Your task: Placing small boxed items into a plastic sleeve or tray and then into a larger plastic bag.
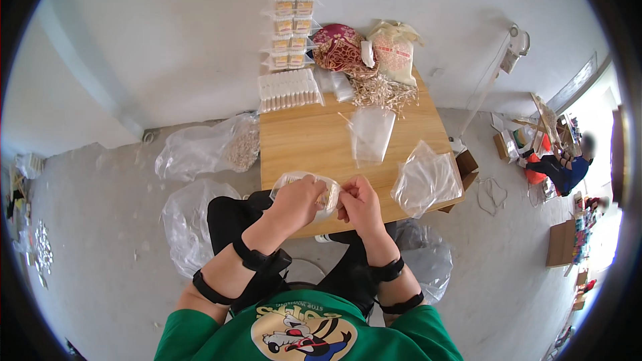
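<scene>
Green short-sleeved tee [304,334] with a cartoon print on the front – yellowish circle, black-and-white character. Black straps [257,257] on both forearms, dark trousers [231,210].

A small clear plastic packet [314,190] is held at the near table edge. Two empty clear bags [371,132] and [426,177] are laid on the wooden tabletop. Rows of small yellow-labelled packets [293,13] are hung up the wall, above a flat white pack [289,90]. A cream cloth sack with red print [394,53] is stood at the far edge
</scene>
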A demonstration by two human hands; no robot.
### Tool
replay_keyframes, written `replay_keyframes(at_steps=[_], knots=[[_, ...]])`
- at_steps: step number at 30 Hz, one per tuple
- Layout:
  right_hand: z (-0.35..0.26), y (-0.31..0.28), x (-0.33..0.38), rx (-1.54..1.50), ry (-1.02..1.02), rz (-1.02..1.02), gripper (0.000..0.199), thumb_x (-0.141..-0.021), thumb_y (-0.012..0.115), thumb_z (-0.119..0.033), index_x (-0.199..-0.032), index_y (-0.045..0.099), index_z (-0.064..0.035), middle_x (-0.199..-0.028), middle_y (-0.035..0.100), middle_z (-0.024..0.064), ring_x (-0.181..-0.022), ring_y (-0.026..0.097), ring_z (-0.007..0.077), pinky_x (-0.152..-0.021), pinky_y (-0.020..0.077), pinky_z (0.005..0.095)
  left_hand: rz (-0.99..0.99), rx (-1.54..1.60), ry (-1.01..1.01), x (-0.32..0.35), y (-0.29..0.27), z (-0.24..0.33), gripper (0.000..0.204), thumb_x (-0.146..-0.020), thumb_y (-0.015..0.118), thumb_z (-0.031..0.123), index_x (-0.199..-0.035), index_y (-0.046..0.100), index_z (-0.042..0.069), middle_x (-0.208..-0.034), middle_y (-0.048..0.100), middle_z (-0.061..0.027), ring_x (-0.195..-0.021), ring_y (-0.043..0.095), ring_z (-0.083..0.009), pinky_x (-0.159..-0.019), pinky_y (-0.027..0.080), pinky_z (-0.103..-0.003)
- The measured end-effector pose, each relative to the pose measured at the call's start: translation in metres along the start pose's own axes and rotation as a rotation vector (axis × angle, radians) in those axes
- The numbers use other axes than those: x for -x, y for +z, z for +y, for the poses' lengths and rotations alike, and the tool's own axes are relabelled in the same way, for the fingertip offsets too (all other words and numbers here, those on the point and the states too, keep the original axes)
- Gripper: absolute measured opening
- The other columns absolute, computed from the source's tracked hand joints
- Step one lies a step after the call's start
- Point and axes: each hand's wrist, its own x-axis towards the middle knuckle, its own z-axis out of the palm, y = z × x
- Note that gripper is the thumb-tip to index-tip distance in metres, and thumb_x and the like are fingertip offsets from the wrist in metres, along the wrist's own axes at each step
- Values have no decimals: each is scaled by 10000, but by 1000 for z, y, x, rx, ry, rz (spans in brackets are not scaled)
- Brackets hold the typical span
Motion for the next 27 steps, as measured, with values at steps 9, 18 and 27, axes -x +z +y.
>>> replay_keyframes(at_steps=[9,18,27], knots=[[-14,-20,8,-109,-124,-48,220,-812,569,20,-1026,540,-22,-785,599,70,-685,606,175,-568,475,274,101,109,196,21,-24,0,138,-809,655,173,-854,638,44,-875,607,-134,-842,614,-342,-669,492,-436],[-14,-31,-15,478,-624,-162,85,-761,664,-9,-836,625,-3,-890,619,124,-812,600,300,-697,492,353,-47,-51,9,14,-33,-18,79,-751,679,144,-803,659,88,-905,630,-63,-905,612,-282,-714,494,-410],[-16,-39,-16,482,-560,-168,79,-796,645,-37,-852,602,-2,-844,606,135,-787,599,318,-678,486,374,272,385,-41,30,-38,-55,232,-750,702,54,-946,580,35,-888,628,-119,-876,610,-357,-734,506,-404]])
